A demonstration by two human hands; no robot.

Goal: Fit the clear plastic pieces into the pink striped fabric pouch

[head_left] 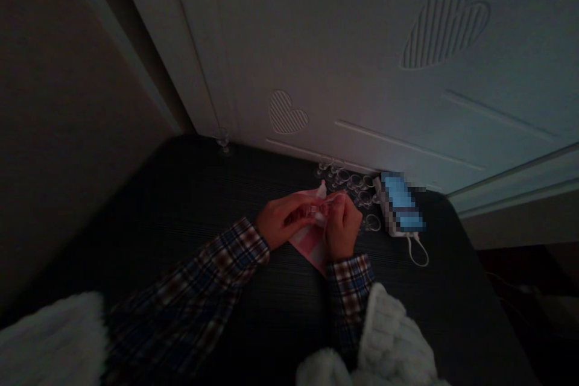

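My left hand (284,217) is closed, thumb and fingers curled around a small clear cup-like piece (312,211), its shape partly hidden by the fingers. Close against it, my right hand (342,223) is curled shut; a bit of clear or pale material shows at its fingertips, too dim to name. Under both hands lies a pink and white sheet (310,244), cloth or paper. Just beyond the fingers a small white tip with a pink end (322,189) sticks up. Several small clear stemmed cups (356,181) stand in a cluster past my right hand.
One more clear stemmed cup (223,143) stands at the back left of the dark table (203,193). At right lies a phone with a lit screen (402,202), on a white body with a looped cable (420,256). A white panel with heart reliefs (287,113) rises behind.
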